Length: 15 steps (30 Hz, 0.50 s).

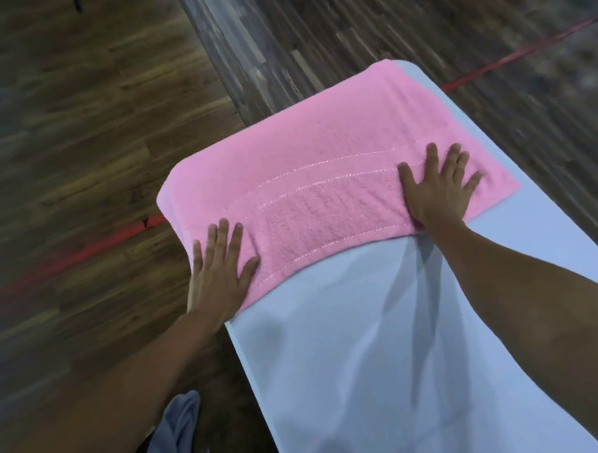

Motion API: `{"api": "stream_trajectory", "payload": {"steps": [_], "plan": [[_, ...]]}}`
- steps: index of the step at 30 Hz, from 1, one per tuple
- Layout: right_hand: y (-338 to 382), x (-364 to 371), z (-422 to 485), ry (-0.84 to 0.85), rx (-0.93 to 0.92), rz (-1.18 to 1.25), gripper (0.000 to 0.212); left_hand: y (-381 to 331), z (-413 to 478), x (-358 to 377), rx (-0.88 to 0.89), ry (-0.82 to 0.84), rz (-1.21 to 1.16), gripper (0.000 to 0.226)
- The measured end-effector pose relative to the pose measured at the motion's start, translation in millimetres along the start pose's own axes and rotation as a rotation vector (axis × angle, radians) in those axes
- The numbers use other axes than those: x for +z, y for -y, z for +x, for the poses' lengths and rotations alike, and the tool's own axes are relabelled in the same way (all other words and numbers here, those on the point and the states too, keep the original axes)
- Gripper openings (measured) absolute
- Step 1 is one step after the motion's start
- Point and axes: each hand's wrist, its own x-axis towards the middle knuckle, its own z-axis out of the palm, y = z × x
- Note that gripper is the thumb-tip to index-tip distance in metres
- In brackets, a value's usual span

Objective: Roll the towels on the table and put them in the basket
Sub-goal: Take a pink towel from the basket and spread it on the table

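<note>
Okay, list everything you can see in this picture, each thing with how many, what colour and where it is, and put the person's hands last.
pink towel: one, pink, spread flat on the far end of the table, its left side drooping over the table's edge
table: one, white, from bottom right up to the middle
floor: brown wood planks, all round the table
red stripe: two stretches showing, red, on the floor at upper right and at left of the table
grey cloth: one, grey, bottom edge, left of the table; cannot tell what it is
basket: none in view
left hand: one, pressed flat on the towel's near left corner
right hand: one, pressed flat on the towel's near right side
</note>
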Motion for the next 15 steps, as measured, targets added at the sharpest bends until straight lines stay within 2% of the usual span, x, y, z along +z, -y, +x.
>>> {"api": "stream_trajectory", "payload": {"steps": [15], "plan": [[-250,-42,-236,0.007,0.051,-0.001,0.08,-151,-286,64,0.081,0.013,0.027,0.075]]}}
